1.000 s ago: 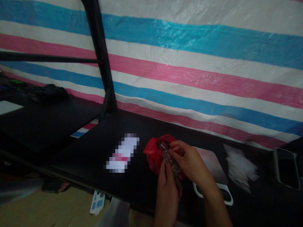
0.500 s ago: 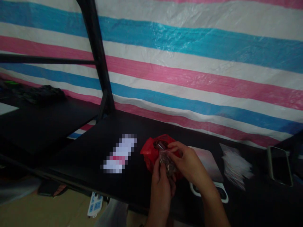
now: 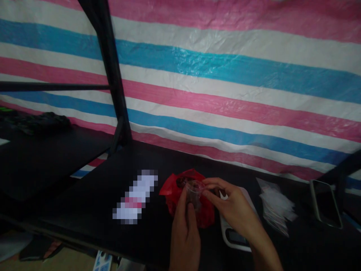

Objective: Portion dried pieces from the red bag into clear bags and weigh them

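A small clear plastic bag (image 3: 193,195) is held over a red plastic bag (image 3: 206,215), its mouth spread round. My left hand (image 3: 186,231) grips the clear bag from the near left, thumb and fingers on its sides. On the right, my right hand (image 3: 229,195) pinches the rim of the same bag between thumb and fingers. Dark brown pieces (image 3: 181,182) show in the red bag's opening; what lies inside the clear bag is hard to make out. Partly hidden under my right forearm is a white kitchen scale (image 3: 225,231).
A pile of flat clear zip bags (image 3: 276,207) lies right of the scale, with a phone (image 3: 327,205) beyond it. To the left is a pixelated white-and-pink item (image 3: 135,199) on the black table (image 3: 93,210). A black metal post (image 3: 114,75) stands before the striped sheet (image 3: 225,94).
The clear bag's mouth now shows round and spread, where it was crumpled before. My right hand has shifted to its right rim. The camera view has tilted upward slightly.
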### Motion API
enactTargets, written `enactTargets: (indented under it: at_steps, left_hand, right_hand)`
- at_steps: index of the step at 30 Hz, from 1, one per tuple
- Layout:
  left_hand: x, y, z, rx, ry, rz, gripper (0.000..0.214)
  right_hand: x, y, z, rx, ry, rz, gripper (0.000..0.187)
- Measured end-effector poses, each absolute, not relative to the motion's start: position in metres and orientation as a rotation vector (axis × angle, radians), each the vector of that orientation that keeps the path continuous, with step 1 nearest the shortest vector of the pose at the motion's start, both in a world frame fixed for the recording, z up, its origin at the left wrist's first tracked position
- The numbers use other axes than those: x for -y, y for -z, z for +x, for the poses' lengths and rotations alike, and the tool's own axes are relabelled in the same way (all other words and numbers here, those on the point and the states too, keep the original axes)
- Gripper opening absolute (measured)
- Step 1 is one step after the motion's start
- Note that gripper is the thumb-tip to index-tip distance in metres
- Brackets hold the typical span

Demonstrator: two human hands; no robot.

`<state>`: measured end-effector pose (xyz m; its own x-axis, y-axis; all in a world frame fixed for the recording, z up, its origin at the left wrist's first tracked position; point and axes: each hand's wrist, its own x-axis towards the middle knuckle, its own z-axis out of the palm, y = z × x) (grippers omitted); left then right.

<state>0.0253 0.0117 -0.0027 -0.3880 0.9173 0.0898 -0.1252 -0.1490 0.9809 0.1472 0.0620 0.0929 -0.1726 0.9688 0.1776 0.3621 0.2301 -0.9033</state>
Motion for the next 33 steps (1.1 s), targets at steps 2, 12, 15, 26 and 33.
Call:
enactTargets:
  at_steps: [2,12,15,26,33]
  left_hand:
    - [-0.014,0.003,0.024,-1.339,-1.681,1.032,0.052]
    - [-0.004,0.006,0.034,-1.444,-1.743,1.219,0.048]
    - [-0.002,0.004,0.032,-1.443,-1.827,1.193,0.047]
    - [-0.004,0.015,0.022,-1.411,-1.907,1.270,0.038]
    - [-0.004,0.031,0.008,-1.429,-1.873,1.293,0.034]
  right_hand:
    - [-0.059,-0.097,0.146,1.664,-0.962,-1.240,0.021]
    - [-0.046,-0.103,0.185,1.659,-0.819,-1.292,0.023]
    - [-0.051,-0.092,0.217,1.517,-0.807,-1.336,0.029]
    - [-0.070,-0.037,0.285,1.352,-0.305,-1.764,0.042]
    - [-0.068,-0.040,0.303,1.181,-0.156,-1.770,0.050]
